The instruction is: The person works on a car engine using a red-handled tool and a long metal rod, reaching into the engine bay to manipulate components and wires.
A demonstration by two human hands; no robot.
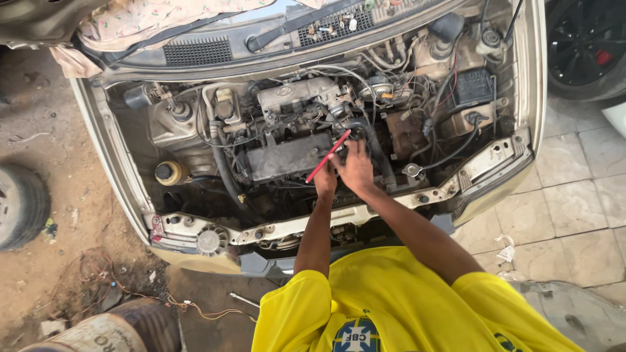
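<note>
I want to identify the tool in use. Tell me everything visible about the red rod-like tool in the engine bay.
The red tool is a thin, straight rod, uniformly red, likely plastic-coated. It lies tilted, its upper end by the black hose and its lower end at the left hand, which grips it. The right hand sits just beside it. Its tip and type are too small to tell.

Glossy red plastic tool handle; grimy, matt metal engine.
</note>
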